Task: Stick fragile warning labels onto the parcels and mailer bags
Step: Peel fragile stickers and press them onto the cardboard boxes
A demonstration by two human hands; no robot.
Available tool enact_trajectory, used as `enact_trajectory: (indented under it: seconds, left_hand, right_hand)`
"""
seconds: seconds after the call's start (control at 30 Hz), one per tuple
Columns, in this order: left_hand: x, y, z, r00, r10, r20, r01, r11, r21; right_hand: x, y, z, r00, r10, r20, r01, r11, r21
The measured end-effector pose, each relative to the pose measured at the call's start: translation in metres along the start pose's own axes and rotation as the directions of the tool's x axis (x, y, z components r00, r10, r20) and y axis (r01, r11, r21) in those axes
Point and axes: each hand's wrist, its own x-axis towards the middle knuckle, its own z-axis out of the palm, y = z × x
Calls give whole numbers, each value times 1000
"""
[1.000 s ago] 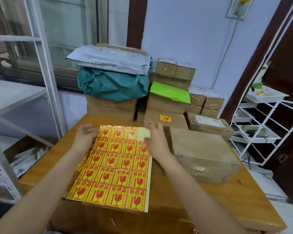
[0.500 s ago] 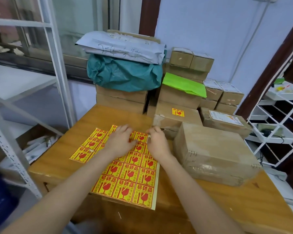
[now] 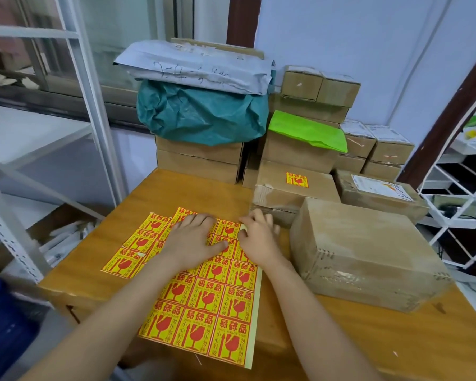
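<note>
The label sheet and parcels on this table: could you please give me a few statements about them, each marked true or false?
1. Both hands rest on the label sheet. True: left hand, right hand.
2. The nearest large box already carries a fragile label. False: its top is bare.
3. A flat box behind it bears one yellow-and-red label. True.
4. The teal bag lies on the table. False: it sits on stacked boxes.
5. A grey mailer lies on the teal bag. True.
</note>
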Motion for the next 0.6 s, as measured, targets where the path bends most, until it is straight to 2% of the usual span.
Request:
enact_trajectory:
  seconds: [0.17, 0.6]
  left_hand:
    - [0, -2, 6, 999, 2, -40, -2, 1000, 0]
    - [3, -4, 9, 997, -13, -75, 10, 999, -45]
  right_hand:
    - [7, -5, 1, 994, -98, 42, 96, 995, 38]
    - [12, -8, 2, 988, -152, -35, 155, 983, 102]
